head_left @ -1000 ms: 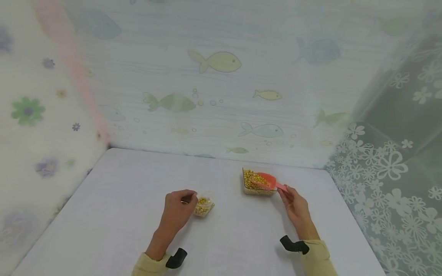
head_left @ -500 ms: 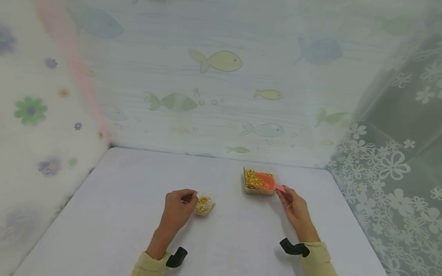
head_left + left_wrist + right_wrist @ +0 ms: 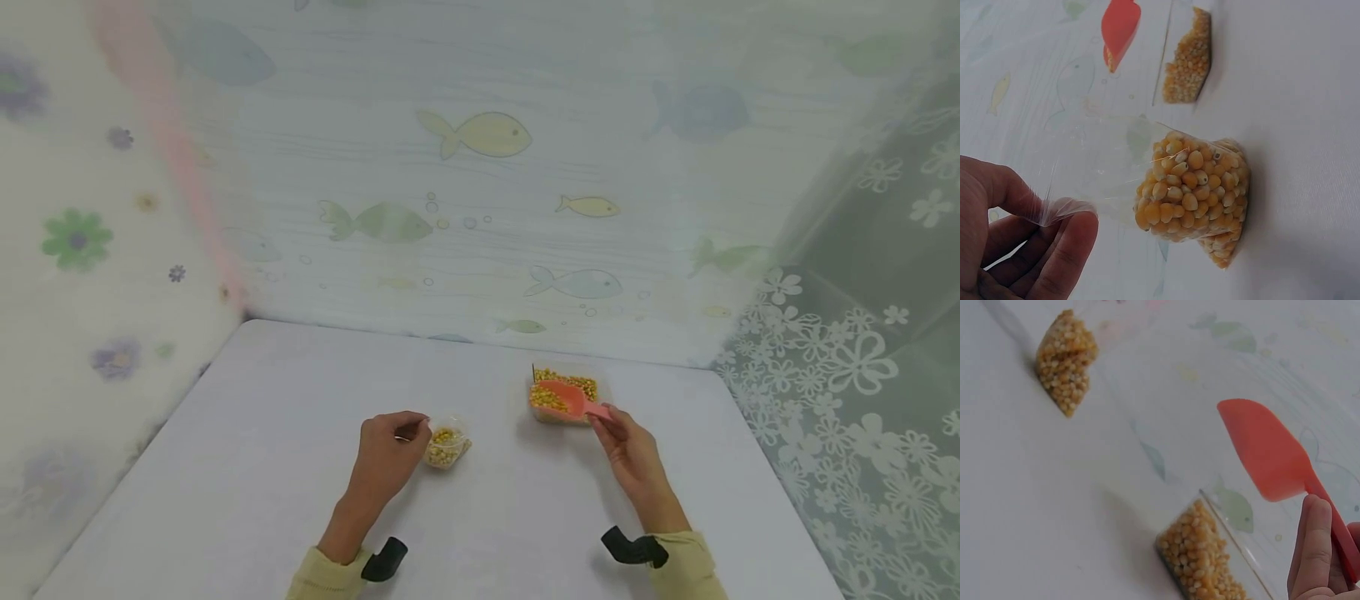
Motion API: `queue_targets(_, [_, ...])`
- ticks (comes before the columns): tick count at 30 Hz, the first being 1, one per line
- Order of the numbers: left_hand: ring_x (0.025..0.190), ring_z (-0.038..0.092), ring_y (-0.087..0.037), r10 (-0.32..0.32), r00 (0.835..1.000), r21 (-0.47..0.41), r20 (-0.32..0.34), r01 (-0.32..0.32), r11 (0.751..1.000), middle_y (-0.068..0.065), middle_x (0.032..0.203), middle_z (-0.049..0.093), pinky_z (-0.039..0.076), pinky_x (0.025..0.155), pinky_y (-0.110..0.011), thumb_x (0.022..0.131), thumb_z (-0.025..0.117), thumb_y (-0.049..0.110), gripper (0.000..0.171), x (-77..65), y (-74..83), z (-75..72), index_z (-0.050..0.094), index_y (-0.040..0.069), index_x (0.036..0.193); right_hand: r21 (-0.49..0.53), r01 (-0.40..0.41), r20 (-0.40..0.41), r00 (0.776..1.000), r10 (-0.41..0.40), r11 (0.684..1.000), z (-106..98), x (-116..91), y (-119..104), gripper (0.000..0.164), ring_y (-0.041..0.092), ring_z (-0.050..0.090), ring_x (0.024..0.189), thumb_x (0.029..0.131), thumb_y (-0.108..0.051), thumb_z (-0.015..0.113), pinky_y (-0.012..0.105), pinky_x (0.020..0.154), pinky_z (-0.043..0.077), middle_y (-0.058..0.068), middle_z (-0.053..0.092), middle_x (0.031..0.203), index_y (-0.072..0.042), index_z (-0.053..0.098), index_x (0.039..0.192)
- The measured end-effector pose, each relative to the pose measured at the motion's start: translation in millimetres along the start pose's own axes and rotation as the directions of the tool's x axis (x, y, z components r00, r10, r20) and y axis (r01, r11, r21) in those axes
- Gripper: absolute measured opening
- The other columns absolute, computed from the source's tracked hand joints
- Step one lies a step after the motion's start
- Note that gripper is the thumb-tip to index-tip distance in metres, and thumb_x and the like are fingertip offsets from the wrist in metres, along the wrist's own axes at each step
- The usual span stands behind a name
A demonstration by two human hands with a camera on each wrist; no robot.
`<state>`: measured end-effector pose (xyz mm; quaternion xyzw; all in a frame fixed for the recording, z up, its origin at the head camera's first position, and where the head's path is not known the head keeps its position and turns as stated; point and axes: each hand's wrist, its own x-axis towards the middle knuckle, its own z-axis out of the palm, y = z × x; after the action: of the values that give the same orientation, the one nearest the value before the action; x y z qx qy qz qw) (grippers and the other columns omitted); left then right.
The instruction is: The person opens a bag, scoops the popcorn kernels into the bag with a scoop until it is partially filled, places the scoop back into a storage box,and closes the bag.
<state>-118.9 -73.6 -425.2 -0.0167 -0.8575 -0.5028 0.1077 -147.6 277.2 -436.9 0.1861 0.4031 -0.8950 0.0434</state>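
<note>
By its top edge, my left hand pinches a clear plastic bag, which stands on the table with corn kernels in its lower part. My right hand grips the handle of a red-orange scoop. Kernels lie in the scoop's bowl, seen from above in the head view. Below the scoop is a clear rectangular container partly filled with corn kernels. In the right wrist view the scoop is raised above the container's rim, apart from it.
A white-covered table bears the bag and the container, with the container farther back and to the right. Behind it hangs a fish-patterned curtain. Flowered sheets close off the left and right sides.
The scoop has come up out of the container's kernels, carrying some, and moved slightly left and nearer. My left hand stays in place, pinching the bag.
</note>
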Motion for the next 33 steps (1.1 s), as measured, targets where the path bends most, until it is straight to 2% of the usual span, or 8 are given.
queue_targets(6, [0.08, 0.066, -0.014, -0.001, 1.0, -0.005, 0.004, 0.001, 1.0, -0.004, 0.087, 0.074, 0.056, 0.069, -0.022, 0.092, 0.068, 0.005, 0.015, -0.3, 0.6, -1.1, 0.078, 0.002, 0.101, -0.001, -0.017, 0.02, 1.0, 0.017, 1.0, 8.6, -2.5, 11.2, 0.024, 0.013, 0.075, 0.091, 0.107, -0.012, 0.048, 0.023, 0.091, 0.055, 0.007, 0.076, 0.092, -0.006, 0.07, 0.098])
queue_targets(10, [0.08, 0.066, -0.014, 0.001, 1.0, -0.01, 0.007, -0.001, 1.0, -0.004, 0.088, 0.074, 0.056, 0.069, -0.022, 0.092, 0.067, 0.005, 0.015, -0.1, 1.0, -1.6, 0.078, 0.001, 0.102, -0.03, -0.039, 0.025, 0.999, 0.04, 0.999, 11.9, -4.5, 22.2, 0.023, 0.014, 0.075, 0.093, 0.108, -0.014, 0.047, 0.023, 0.092, 0.055, 0.007, 0.075, 0.096, -0.006, 0.068, 0.103])
queue_targets(16, [0.08, 0.066, -0.014, -0.004, 1.0, 0.002, 0.006, 0.004, 1.0, -0.004, 0.088, 0.074, 0.056, 0.069, -0.022, 0.092, 0.067, 0.005, 0.015, 0.1, 0.3, -3.5, 0.078, 0.003, 0.101, -0.095, -0.051, 0.04, 0.998, 0.055, 0.994, 19.8, -8.8, 40.6, 0.02, 0.015, 0.074, 0.093, 0.108, -0.014, 0.049, 0.024, 0.091, 0.055, 0.008, 0.075, 0.099, -0.007, 0.067, 0.104])
queue_targets(22, [0.079, 0.066, -0.014, 0.002, 1.0, 0.007, -0.005, -0.002, 1.0, -0.004, 0.087, 0.074, 0.056, 0.068, -0.023, 0.091, 0.067, 0.005, 0.014, 0.0, -0.3, -3.7, 0.079, 0.003, 0.099, -0.126, -0.051, 0.091, 0.994, 0.062, 0.991, 34.4, -16.3, 52.6, 0.02, 0.016, 0.073, 0.093, 0.107, -0.013, 0.048, 0.024, 0.089, 0.056, 0.008, 0.073, 0.102, -0.003, 0.066, 0.111])
queue_targets(29, [0.081, 0.066, -0.015, -0.015, 1.0, 0.012, 0.004, 0.015, 1.0, -0.005, 0.089, 0.074, 0.056, 0.07, -0.022, 0.092, 0.068, 0.006, 0.015, -0.4, 0.5, -3.4, 0.078, 0.003, 0.102, -0.17, -0.038, 0.156, 0.986, 0.065, 0.985, 49.8, -19.3, 60.9, 0.023, 0.015, 0.072, 0.092, 0.107, -0.012, 0.05, 0.024, 0.087, 0.057, 0.009, 0.073, 0.101, -0.008, 0.073, 0.102])
queue_targets(33, [0.081, 0.065, -0.015, -0.006, 1.0, 0.006, 0.008, 0.006, 1.0, -0.004, 0.088, 0.073, 0.056, 0.07, -0.021, 0.092, 0.068, 0.006, 0.015, -0.4, 2.1, -2.8, 0.078, 0.003, 0.102, -0.196, -0.02, 0.153, 0.987, 0.051, 0.98, 57.3, -20.5, 63.9, 0.021, 0.016, 0.073, 0.092, 0.106, -0.012, 0.053, 0.025, 0.087, 0.058, 0.01, 0.073, 0.101, -0.006, 0.073, 0.104])
